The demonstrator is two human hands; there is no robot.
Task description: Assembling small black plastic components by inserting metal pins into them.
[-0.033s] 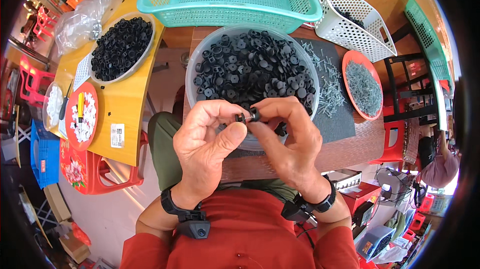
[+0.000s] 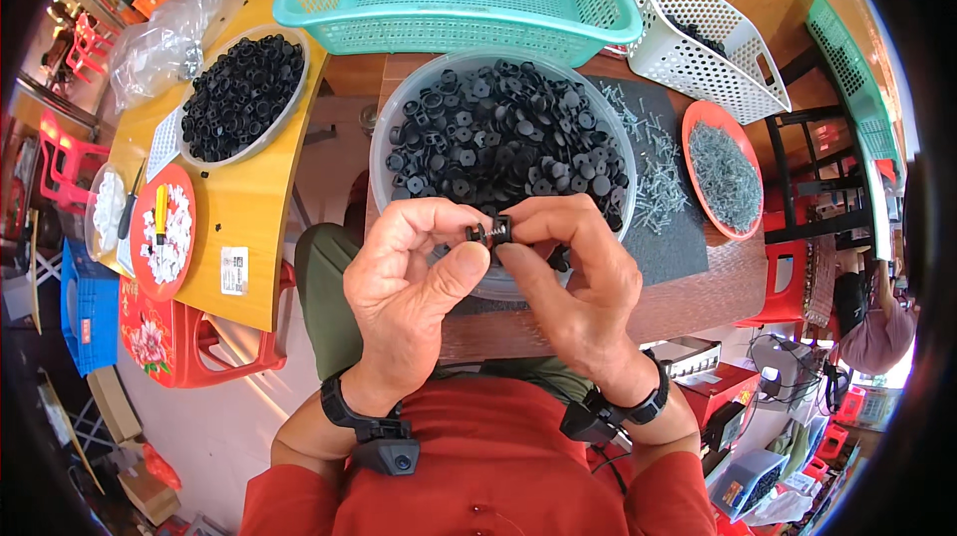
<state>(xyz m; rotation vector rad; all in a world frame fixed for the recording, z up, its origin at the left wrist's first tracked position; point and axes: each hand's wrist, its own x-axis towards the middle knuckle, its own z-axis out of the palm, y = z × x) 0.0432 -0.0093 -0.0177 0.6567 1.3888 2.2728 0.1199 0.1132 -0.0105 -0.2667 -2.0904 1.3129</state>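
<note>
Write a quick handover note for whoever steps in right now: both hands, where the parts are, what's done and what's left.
Left hand: fingertips pinch a small black part.
Right hand: fingertips pinch a second small black piece pressed against the first.
Parts: big bowl of black pieces straight ahead; screws on the red plate and dark mat to the right; second bowl of black parts on the yellow table to the left.
Done: two pieces brought together.
Left: whether they are fully joined cannot be told; the big bowl is still full.

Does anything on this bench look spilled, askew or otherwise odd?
Yes: loose metal screws lie scattered across the dark mat, outside the orange plate that holds the main heap. Otherwise, both hands, the left hand and right hand, pinch a small black part over the grey bowl.
</note>
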